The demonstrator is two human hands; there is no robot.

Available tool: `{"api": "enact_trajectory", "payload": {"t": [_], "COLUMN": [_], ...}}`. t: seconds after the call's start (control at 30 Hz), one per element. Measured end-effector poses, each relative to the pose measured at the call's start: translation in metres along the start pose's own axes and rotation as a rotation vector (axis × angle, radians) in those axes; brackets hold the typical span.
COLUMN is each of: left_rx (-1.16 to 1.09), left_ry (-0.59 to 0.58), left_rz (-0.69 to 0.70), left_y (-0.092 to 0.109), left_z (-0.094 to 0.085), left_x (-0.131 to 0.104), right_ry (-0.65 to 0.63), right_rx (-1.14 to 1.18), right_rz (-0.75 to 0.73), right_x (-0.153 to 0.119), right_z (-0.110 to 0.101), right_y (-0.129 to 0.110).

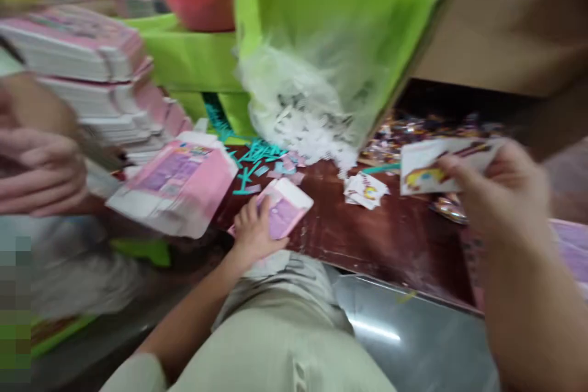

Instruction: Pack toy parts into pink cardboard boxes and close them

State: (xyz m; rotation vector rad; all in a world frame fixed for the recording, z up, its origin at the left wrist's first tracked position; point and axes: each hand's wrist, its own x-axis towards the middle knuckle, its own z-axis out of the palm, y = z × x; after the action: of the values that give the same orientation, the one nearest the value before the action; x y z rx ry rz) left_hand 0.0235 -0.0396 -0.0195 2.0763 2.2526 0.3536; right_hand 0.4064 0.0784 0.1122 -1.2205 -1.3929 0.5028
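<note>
My left hand (255, 233) grips a small pink and purple box (281, 215) at the front edge of the dark red table, its fingers curled over the side. Raised at the right, my right hand (512, 196) pinches a white printed card (420, 170) with a yellow and brown picture between thumb and fingers. Below and left of that card, a little pile of similar white cards (366, 190) lies on the table. A teal strip (381, 168) rests just behind the pile.
At the left is a co-worker's hand (41, 165), near an open pink box (184, 180) and stacked boxes (92, 55). Teal strips (261, 152), a clear bag of white pieces (307, 128), shiny packets (390, 141) in a carton and a red basin (197, 3) stand behind.
</note>
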Motion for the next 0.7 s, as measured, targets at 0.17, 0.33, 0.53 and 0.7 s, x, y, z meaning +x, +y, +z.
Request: {"api": "enact_trajectory", "payload": {"t": [0.17,0.33,0.53,0.7], "left_rx": [-0.082,-0.161,-0.194,-0.232], "left_ry": [0.32,0.558,0.657,0.671], "left_rz": [0.132,0.145,0.108,0.12], "left_y": [0.001,-0.006,0.004,0.006], "left_z": [0.009,0.008,0.009,0.015], "left_x": [-0.026,-0.031,-0.014,0.001], "right_ry": [-0.498,-0.546,-0.448,-0.384], "right_rx": [0.235,0.075,-0.155,-0.196], "right_rz": [-0.055,-0.351,-0.76,-0.733], "right_x": [-0.06,-0.059,-0.064,-0.062], "right_z": [0.141,0.175,0.184,0.193], "right_y": [-0.008,-0.022,-0.044,-0.05]}}
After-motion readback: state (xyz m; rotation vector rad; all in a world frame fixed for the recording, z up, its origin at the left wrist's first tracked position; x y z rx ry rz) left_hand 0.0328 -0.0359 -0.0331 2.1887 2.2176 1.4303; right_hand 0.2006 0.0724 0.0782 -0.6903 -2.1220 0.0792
